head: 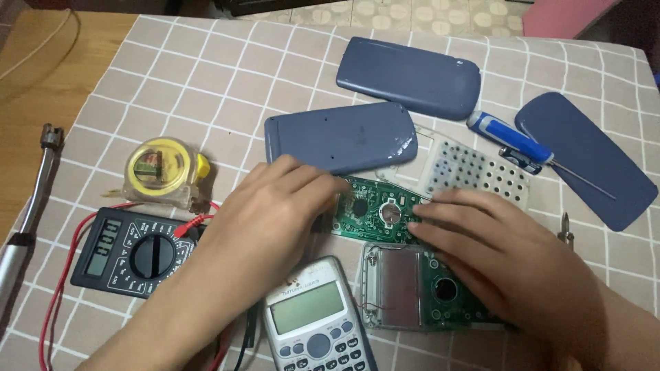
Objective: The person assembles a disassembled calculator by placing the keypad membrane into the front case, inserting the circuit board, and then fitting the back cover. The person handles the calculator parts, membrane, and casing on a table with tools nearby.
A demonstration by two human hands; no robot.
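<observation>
Head view: grey calculator [317,323] nearest the lens, both hands on the green circuit board [377,211] beyond it.
Left hand [265,216] rests fingers loosely spread on the board's left end; right hand [495,251] lies flat, fingertips pressing its right end, nothing clenched. Board sits mid-table below a blue case shell [340,136]. Multimeter [132,251] and tape measure [163,170] lie left.

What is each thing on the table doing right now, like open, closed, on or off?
Left hand: flat, fingertips on the green circuit board.
Right hand: fingers resting on the same board.
Grey calculator: whole, screen blank.
Opened calculator: case off, insides showing.
Multimeter: digits showing, leads plugged in.
Tape measure: wound in.
Screwdriver: lying loose.
</observation>
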